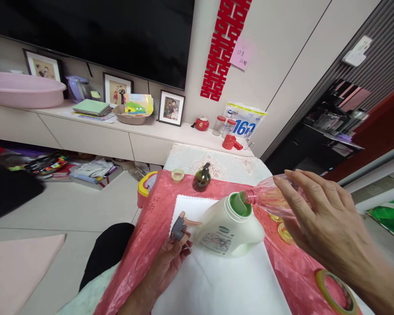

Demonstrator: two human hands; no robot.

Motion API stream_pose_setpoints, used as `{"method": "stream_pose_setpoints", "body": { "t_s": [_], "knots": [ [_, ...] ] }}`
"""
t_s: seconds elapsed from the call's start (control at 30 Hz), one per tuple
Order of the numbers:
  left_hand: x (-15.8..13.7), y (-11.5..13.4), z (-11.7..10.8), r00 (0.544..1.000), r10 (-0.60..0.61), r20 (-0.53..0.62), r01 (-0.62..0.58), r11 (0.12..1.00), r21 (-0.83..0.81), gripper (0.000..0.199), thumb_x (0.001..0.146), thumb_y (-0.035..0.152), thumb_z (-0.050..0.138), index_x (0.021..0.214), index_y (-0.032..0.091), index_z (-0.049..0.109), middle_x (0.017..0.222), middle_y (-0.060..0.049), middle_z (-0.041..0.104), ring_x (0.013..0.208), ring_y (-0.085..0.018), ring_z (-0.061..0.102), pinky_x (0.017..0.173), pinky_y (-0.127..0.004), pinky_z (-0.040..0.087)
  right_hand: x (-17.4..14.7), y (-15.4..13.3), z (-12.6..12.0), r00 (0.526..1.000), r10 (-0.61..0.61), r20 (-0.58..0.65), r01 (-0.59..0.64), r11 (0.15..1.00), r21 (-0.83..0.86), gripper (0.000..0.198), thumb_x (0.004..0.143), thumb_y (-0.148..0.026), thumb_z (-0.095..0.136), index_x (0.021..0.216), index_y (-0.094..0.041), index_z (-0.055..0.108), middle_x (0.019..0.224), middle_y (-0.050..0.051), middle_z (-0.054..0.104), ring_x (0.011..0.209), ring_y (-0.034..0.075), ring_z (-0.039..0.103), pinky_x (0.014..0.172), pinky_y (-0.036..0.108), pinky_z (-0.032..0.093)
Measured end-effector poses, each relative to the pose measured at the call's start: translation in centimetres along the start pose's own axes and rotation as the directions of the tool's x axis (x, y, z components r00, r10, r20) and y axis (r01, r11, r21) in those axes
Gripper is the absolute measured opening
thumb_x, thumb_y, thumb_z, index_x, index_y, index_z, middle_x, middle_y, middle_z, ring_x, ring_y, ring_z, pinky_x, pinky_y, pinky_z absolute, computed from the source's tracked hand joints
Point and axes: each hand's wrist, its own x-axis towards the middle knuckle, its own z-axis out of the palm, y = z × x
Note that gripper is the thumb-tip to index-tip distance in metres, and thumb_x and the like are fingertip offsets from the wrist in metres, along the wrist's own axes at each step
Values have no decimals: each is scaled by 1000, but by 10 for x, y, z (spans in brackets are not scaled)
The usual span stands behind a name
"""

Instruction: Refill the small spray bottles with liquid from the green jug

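Note:
My right hand (318,205) grips a clear pink plastic bottle (276,197), tilted so that its ridged neck points left. The bottle's mouth is at the green-lined opening of a pale detergent jug (230,227). That jug stands on a white cloth (213,284), its handle toward the right; any liquid passing in is too small to make out. In my left hand (172,258), fingers closed, is what looks like a grey-and-tan spray head (180,226), just left of the jug. A dark pump bottle (202,178) stands behind the jug.
A small round pale lid or dish (177,175) sits at the back left of the red table cover (144,245). Yellow tape rolls (336,291) lie at the right. Beyond are a low cabinet (111,139), red-lidded jars (219,126) and a pink basin (22,89).

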Motion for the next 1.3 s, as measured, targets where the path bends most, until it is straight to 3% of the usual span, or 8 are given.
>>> {"method": "stream_pose_setpoints", "body": {
  "t_s": [1.3],
  "knots": [
    [-1, 2, 5, 999, -2, -53, 2, 1000, 13, 47, 62, 30, 99, 104, 22, 78, 101, -4, 75, 84, -17, 70, 75, -26, 56, 11, 5, -10, 997, -70, 23, 70, 997, -16, 36, 107, -17, 38, 141, -10, 46, 141, 23, 47, 128, 42, 50, 101, 60, 45]
  ]
}}
